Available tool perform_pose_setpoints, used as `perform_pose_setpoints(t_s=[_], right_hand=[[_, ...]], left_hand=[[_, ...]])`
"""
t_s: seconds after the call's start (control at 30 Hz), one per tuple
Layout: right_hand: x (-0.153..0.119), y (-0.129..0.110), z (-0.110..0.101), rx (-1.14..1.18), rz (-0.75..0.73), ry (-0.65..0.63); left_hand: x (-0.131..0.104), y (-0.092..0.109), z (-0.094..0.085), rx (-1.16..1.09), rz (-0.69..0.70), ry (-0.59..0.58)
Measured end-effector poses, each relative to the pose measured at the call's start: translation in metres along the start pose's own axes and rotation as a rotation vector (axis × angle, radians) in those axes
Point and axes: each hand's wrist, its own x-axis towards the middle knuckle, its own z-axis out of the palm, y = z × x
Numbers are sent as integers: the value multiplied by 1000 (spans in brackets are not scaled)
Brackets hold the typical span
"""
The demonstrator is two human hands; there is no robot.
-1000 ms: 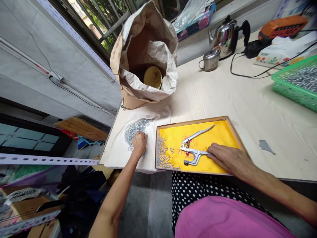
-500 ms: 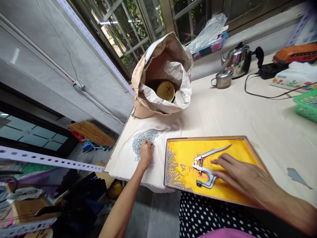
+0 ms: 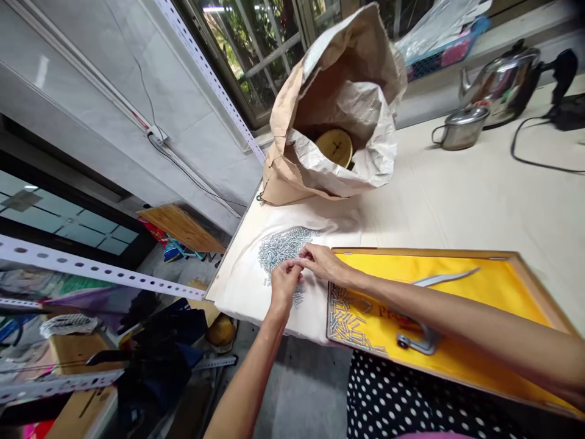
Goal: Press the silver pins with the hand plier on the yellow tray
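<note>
The metal pieces [image 3: 280, 247] are silver-grey, the cloth [image 3: 315, 320] off-white. The tray [image 3: 498, 280] is yellow inside — with red lettering [image 3: 388, 314] — and brown along its rim [image 3: 537, 286]. The pliers [image 3: 427, 342] are silver, the sack [image 3: 281, 177] tan with a whitish lining [image 3: 377, 122], the lower garment [image 3: 388, 396] black with white polka dots.

Worktop [image 3: 457, 207] is pale. Cloth [image 3: 253, 308] lies on it, below fingers [image 3: 307, 250], carrying heap of small metal pieces [image 3: 278, 245] just beside fingers. Shallow tray [image 3: 539, 286], yellow inside, to right of fingers. Open paper sack [image 3: 286, 174] stands beyond fingers. Lidded metal cup [image 3: 464, 131], kettle [image 3: 507, 85]: farther beyond, rightward of fingers.
</note>
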Motion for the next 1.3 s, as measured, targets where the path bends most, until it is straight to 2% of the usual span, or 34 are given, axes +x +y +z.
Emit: perform_pose_setpoints(t_s=[0.1, 0.2, 0.3, 0.37, 0.43, 0.5, 0.6, 0.7, 0.8, 0.87, 0.97, 1.07, 1.2, 1.3], right_hand=[[3, 4, 3, 27, 2, -8], [5, 10, 3, -17, 2, -46], [7, 15, 6, -70, 16, -70], [9, 15, 9, -104, 10, -90], [10, 12, 9, -141, -12, -117], [7, 4, 1, -197, -67, -136], [-13, -11, -32, -335, -228, -148], [-62, -19, -82, -435, -302, -118], [-135, -12, -126, -541, -184, -31], [-187, 1, -143, -613, -126, 4], [-244, 24, -150, -745, -58, 35], [-265, 40, -148, -812, -30, 21], [-260, 47, -146, -867, -22, 5], [-255, 49, -144, -902, -27, 12]], left_hand=[[-2, 4, -1, -124, -101, -55], [0, 5, -2, -219, -273, -120], [4, 2, -4, -263, -389, -120], [7, -1, -8, -241, -358, -40], [8, -3, -12, -184, -263, 70], [6, -1, -17, -131, -179, 138], [-8, 10, -16, -99, -144, 79], [-35, 25, -1, -87, -163, -106], [-67, 34, 29, -70, -211, -280], [-87, 35, 52, -52, -254, -390], [-105, 31, 84, 5, -303, -504], [-109, 24, 106, 112, -314, -525], [-106, 19, 117, 261, -294, -564], [-107, 19, 119, 330, -341, -584]])
